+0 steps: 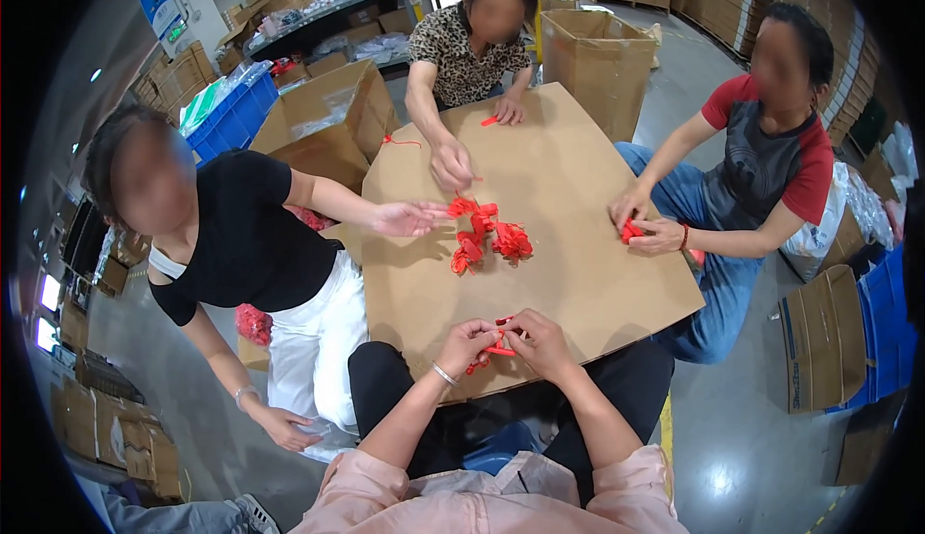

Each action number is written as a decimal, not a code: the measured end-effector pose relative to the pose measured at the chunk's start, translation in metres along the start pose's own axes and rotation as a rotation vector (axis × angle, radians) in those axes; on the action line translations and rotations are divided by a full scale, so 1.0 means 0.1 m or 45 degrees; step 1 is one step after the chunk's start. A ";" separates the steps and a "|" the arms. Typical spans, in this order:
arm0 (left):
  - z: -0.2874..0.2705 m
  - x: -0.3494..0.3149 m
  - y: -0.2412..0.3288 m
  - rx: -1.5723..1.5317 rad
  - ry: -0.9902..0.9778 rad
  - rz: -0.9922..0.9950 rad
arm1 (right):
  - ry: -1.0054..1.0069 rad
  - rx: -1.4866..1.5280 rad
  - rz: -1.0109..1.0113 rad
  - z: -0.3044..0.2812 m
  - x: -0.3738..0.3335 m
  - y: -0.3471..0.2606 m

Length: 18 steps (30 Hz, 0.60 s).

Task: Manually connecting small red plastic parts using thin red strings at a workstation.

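My left hand (463, 345) and my right hand (541, 343) meet over the near edge of the cardboard tabletop (597, 284). Their fingertips pinch a small red ribbon-like piece (500, 349) between them; a bit of red hangs below the left fingers. What exactly the piece is cannot be made out. Farther off, at the table's middle, lies a loose heap of similar red pieces (512, 241), apart from my hands. A co-worker's open hand (412, 217) reaches to the heap from the left, and another person's hand (451, 165) hovers just behind it.
At the right, a third person's hands (647, 229) hold a red piece over the table edge. A red strip (489, 121) and a thin red cord (403, 141) lie at the far side. Cardboard boxes (595, 67) and blue crates (231, 113) stand around the table.
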<state>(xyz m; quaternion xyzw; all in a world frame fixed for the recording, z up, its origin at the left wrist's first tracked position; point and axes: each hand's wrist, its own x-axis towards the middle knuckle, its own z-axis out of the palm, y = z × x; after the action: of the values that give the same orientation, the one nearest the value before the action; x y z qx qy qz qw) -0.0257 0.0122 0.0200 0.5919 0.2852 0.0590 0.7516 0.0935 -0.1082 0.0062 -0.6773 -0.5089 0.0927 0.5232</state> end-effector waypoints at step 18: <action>-0.20 0.17 -0.05 -0.063 -0.129 -0.119 | 0.046 0.916 0.762 0.32 0.06 0.23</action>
<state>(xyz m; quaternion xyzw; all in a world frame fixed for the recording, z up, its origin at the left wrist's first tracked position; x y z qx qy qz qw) -0.0227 0.0347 0.0069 0.5614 0.2723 0.0009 0.7814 0.0889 -0.0825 -0.0243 -0.5714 -0.2176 0.3981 0.6839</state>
